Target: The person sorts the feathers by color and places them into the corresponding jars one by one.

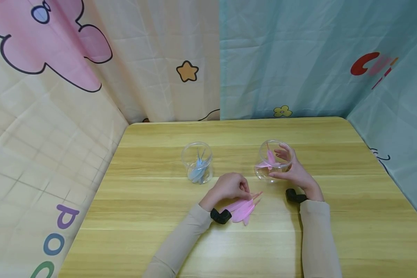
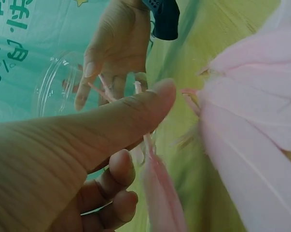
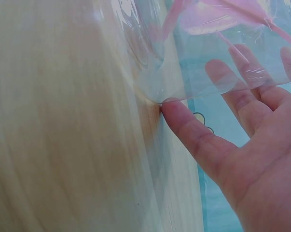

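Note:
Over a small pile of pink feathers (image 1: 242,211) on the table, my left hand (image 1: 232,186) pinches one pink feather (image 2: 160,193) by its quill between thumb and fingers. Its vane hangs below the thumb in the left wrist view. My right hand (image 1: 295,172) holds a clear round jar (image 1: 259,174) from its right side, the thumb at the near side and the fingers round the far side. Inside that jar lie pink feathers (image 1: 270,156), their quills leaning up toward the rim.
Left of the right-hand jar stands a second clear jar (image 1: 184,156) holding light blue feathers (image 1: 199,172). Both jars are on the wooden table (image 1: 153,216). Printed curtains (image 1: 153,58) hang behind the table and along its sides.

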A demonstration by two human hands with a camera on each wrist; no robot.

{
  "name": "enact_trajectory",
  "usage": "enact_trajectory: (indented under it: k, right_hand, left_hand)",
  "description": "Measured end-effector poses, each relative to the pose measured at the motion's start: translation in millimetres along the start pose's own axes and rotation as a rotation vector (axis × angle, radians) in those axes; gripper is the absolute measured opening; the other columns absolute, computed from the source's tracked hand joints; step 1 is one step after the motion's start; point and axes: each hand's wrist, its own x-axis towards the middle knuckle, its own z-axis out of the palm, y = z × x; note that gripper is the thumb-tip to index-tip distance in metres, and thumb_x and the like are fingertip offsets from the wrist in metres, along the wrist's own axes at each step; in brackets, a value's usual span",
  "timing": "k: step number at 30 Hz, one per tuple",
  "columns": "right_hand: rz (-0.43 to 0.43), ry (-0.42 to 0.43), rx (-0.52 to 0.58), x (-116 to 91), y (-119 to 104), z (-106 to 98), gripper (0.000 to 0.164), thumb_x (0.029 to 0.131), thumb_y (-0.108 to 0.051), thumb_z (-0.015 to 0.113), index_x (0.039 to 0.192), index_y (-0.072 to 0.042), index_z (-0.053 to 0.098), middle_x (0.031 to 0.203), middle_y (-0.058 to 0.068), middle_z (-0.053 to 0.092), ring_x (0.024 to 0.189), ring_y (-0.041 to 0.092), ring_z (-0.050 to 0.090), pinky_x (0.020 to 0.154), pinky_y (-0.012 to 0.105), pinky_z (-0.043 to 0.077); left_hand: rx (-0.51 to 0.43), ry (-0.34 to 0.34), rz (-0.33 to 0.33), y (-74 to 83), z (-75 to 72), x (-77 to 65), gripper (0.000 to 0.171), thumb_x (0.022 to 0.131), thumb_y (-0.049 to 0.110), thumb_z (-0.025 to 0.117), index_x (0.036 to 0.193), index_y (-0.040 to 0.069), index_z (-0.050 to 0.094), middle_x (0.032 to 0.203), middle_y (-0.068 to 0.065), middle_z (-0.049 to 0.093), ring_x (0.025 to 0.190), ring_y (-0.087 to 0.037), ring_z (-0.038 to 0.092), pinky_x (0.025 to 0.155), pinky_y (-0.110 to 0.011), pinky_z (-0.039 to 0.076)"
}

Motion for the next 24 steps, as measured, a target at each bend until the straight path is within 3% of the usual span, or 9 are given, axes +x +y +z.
enact_trajectory:
  k: [5, 11, 19, 24]
  right_hand:
    - [0.001, -0.001, -0.003, -1, -1, 1, 0.095, 0.075, 0.01, 0.073, 0.145, -0.008, 0.012, 0.142, 0.034, 0.021, 0.13, 0.053, 0.018, 0.098, 0.071, 0.019]
    - [0.003, -0.004, -0.003, 0, -1, 0, 0.095, 0.076, 0.009, 0.073, 0.146, -0.009, 0.011, 0.143, 0.034, 0.021, 0.13, 0.053, 0.018, 0.097, 0.072, 0.018]
    - [0.006, -0.005, 0.015, 0, 0, -1, 0.095, 0.076, 0.011, 0.072, 0.145, -0.001, 0.007, 0.142, 0.035, 0.021, 0.13, 0.052, 0.018, 0.098, 0.071, 0.018]
    - [0.019, -0.006, 0.021, 0, 2, 0, 0.095, 0.076, 0.009, 0.073, 0.144, -0.002, 0.007, 0.143, 0.034, 0.021, 0.131, 0.052, 0.018, 0.099, 0.071, 0.015]
  left_hand:
    - [-0.105, 0.06, 0.002, -1.2, -4.7, 0.7, 0.017, 0.078, 0.041, 0.077, 0.072, 0.026, 0.07, 0.065, 0.015, 0.055, 0.06, -0.004, 0.046, 0.052, -0.019, 0.037]
    - [-0.292, 0.211, 0.056, 6.5, -21.9, 8.0, 0.019, 0.082, 0.04, 0.073, 0.08, 0.021, 0.071, 0.068, 0.01, 0.056, 0.062, -0.008, 0.048, 0.053, -0.02, 0.039]
    - [-0.814, 0.454, 0.228, 30.8, -54.7, 26.9, 0.014, 0.09, 0.012, 0.066, 0.093, -0.001, 0.069, 0.077, 0.005, 0.059, 0.065, -0.011, 0.047, 0.058, -0.021, 0.037]
    - [-1.117, 0.534, 0.34, 49.8, -68.1, 39.1, 0.01, 0.091, -0.005, 0.057, 0.095, -0.014, 0.06, 0.084, 0.005, 0.061, 0.073, -0.008, 0.051, 0.067, -0.022, 0.042]
